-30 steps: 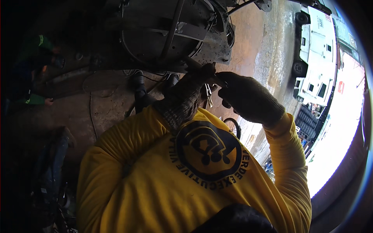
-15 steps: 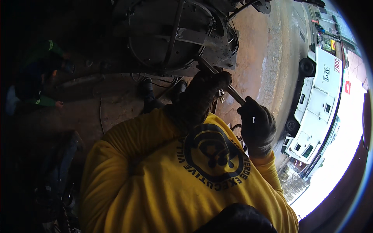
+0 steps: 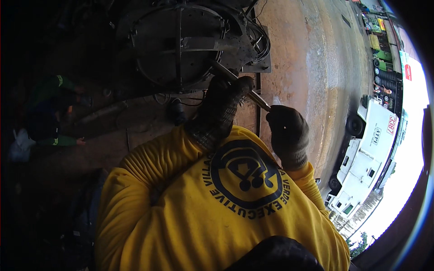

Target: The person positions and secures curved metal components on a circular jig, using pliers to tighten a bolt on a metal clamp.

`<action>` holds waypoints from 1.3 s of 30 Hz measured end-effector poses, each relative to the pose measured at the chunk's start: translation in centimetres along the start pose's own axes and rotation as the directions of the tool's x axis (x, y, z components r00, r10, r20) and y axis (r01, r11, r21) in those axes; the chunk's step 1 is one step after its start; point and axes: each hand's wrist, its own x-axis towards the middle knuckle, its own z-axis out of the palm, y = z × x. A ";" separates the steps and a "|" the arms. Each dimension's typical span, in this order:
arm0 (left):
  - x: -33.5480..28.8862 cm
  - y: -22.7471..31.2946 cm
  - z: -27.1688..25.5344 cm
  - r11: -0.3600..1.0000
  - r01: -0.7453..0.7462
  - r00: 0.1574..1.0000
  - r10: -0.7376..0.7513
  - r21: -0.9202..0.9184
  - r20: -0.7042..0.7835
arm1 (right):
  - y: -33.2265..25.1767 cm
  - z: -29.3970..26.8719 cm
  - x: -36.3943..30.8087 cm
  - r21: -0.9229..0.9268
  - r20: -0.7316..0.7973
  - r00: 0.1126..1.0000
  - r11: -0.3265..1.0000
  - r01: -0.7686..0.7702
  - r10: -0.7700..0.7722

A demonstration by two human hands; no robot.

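Dirt yard, gloved hands (image 3: 289, 133) gripping slim metal bar (image 3: 235, 83)

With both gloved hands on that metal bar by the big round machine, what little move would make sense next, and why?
Probably a short pull of the right hand toward the body. It grips the near end of the metal bar, whose far end reaches into the round dark machine, while the left hand lies over the bar's middle and steadies it.

At twelve o'clock the round metal frame (image 3: 181, 45) and its cables (image 3: 260, 40) block the way. Bare ground (image 3: 312, 67) lies open toward two o'clock. A crouching person (image 3: 49, 113) sits at nine o'clock.
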 end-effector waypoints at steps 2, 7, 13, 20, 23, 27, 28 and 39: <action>0.6 -0.6 0.6 0.978 -0.002 0.997 -0.013 -0.210 -0.071 | 0.0 -0.7 0.1 0.328 0.341 0.790 0.723 -0.608 0.510; 0.0 -1.3 -0.6 0.962 -0.214 0.977 0.212 0.169 0.030 | -0.3 0.6 -0.3 0.255 0.076 0.922 0.886 -0.387 0.380; 0.8 -1.4 0.5 0.933 0.034 0.995 -0.065 -0.358 -0.074 | 0.6 -0.4 -0.1 0.169 0.230 0.947 0.950 -0.264 0.223; 1.3 -1.4 0.8 0.898 0.070 0.988 -0.123 -0.435 -0.096 | -0.1 0.3 0.5 0.110 -0.007 0.989 0.983 -0.149 0.151; 1.4 -0.8 0.9 0.904 0.022 0.993 -0.068 -0.427 -0.092 | 0.6 -0.4 0.1 0.187 0.221 0.928 0.921 -0.342 0.299; 1.4 -0.7 0.7 0.837 0.136 0.985 -0.173 -0.531 -0.019 | 0.4 -0.4 0.1 0.395 0.339 0.814 0.714 -0.578 0.472; 1.4 -0.8 0.7 0.837 0.149 0.982 -0.188 -0.526 -0.020 | 0.2 -0.2 0.2 0.390 0.258 0.855 0.761 -0.518 0.450; 1.4 -1.1 0.9 0.895 0.041 0.993 -0.086 -0.444 -0.080 | -0.4 0.9 -0.1 0.363 0.104 0.903 0.830 -0.424 0.416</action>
